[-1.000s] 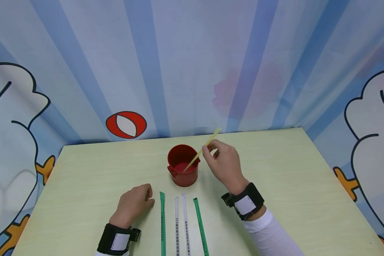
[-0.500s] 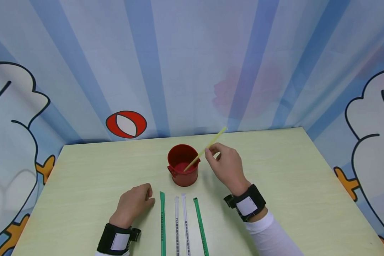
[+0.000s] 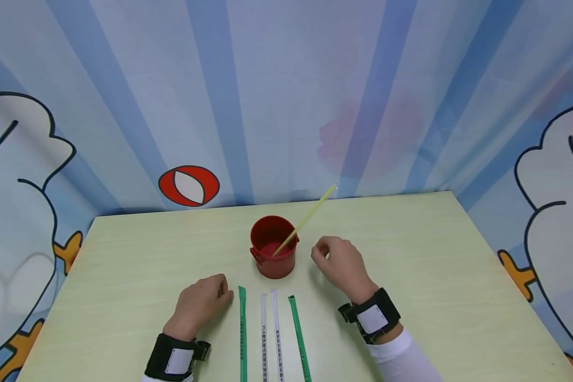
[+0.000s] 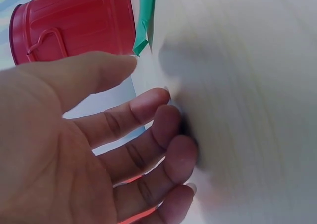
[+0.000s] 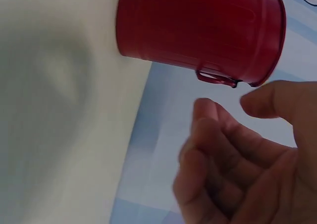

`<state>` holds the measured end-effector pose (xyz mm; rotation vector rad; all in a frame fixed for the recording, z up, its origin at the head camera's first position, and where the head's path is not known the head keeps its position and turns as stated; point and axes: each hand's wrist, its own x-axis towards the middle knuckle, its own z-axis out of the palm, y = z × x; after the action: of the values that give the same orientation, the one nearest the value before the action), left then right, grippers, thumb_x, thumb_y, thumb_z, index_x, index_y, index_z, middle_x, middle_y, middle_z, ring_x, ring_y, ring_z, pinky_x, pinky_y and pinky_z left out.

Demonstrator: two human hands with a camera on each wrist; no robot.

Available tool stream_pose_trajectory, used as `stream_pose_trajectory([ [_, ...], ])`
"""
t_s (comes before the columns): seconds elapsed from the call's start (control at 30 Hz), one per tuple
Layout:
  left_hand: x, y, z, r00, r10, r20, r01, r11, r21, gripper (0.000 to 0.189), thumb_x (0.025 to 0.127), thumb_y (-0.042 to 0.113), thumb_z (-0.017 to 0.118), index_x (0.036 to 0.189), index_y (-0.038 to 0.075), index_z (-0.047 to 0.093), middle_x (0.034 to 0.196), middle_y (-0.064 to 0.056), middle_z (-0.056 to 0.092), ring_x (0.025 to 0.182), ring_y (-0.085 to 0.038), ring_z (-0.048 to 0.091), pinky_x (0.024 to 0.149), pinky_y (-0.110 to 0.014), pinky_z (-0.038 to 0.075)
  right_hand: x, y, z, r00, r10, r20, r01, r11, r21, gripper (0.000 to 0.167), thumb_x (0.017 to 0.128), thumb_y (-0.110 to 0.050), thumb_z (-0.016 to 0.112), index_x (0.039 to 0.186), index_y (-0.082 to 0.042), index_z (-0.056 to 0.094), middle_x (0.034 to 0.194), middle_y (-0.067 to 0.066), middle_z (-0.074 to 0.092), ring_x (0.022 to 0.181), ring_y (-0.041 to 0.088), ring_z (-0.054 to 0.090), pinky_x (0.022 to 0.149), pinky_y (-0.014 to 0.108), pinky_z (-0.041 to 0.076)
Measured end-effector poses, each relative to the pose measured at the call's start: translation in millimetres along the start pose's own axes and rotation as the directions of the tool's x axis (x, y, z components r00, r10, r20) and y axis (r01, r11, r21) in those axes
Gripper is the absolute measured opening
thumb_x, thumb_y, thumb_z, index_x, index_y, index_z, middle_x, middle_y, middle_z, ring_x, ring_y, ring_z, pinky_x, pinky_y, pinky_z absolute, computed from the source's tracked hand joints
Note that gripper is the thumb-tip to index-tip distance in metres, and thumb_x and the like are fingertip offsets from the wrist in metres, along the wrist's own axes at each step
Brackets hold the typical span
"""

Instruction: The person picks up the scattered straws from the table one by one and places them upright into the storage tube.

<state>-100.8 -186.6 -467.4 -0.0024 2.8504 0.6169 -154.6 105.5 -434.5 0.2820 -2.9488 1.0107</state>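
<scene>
A red bucket (image 3: 276, 266) stands upright near the middle of the table. One thin yellow straw (image 3: 310, 213) leans in it, its upper end sticking out over the right rim. My right hand (image 3: 340, 263) hovers just right of the bucket, fingers loosely curled and holding nothing; the right wrist view shows a gap between thumb (image 5: 267, 102) and fingers. My left hand (image 3: 198, 303) rests on the table with relaxed, bent fingers, beside a green wrapped straw (image 3: 243, 331). In the left wrist view nothing lies between its thumb and fingers.
Two white wrapped straws (image 3: 264, 337) and another green wrapped straw (image 3: 300, 337) lie on the table (image 3: 439, 276) in front of the bucket. Behind the table hangs a blue striped cloth backdrop (image 3: 286, 106) with cartoon prints.
My right hand has let go of the yellow straw and drawn down and slightly right, away from it. The straw now leans alone in the bucket. My left hand has hardly moved.
</scene>
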Motion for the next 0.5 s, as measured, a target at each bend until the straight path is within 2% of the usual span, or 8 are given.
stream_pose_trajectory([
  [0.2, -0.9, 2.2, 0.2, 1.0, -0.001, -0.002, 0.001, 1.0, 0.0, 0.02, 0.096, 0.018, 0.068, 0.08, 0.011, 0.057, 0.064, -0.001, 0.047, 0.061, -0.017, 0.047, 0.057, -0.03, 0.031, -6.9, 10, 12, 0.989, 0.037, 0.145, -0.03, 0.998, -0.05, 0.019, 0.095, -0.015, 0.062, 0.08, -0.007, 0.069, 0.06, -0.002, 0.051, 0.056, 0.013, 0.048, 0.053, 0.027, 0.035],
  [0.33, -1.7, 4.5, -0.2, 1.0, 0.004, -0.006, -0.004, 1.0, 0.0, 0.022, 0.097, 0.02, 0.069, 0.08, 0.012, 0.057, 0.064, -0.001, 0.048, 0.06, -0.017, 0.046, 0.057, -0.03, 0.031, -10.4, 14, 16, 0.979, 0.057, 0.197, -0.044, 0.996, -0.071, 0.023, 0.096, -0.016, 0.061, 0.074, -0.01, 0.064, 0.058, -0.004, 0.045, 0.055, 0.013, 0.045, 0.053, 0.027, 0.032],
  [0.5, -1.9, 8.0, 0.7, 1.0, -0.002, 0.011, 0.002, 1.0, -0.011, 0.024, 0.097, 0.023, 0.07, 0.08, 0.011, 0.058, 0.065, -0.002, 0.048, 0.061, -0.017, 0.047, 0.058, -0.03, 0.031, -11.9, 17, 20, 0.972, 0.073, 0.223, -0.056, 0.995, -0.084, 0.023, 0.097, -0.017, 0.061, 0.075, -0.01, 0.065, 0.059, -0.003, 0.047, 0.056, 0.013, 0.046, 0.053, 0.027, 0.033],
])
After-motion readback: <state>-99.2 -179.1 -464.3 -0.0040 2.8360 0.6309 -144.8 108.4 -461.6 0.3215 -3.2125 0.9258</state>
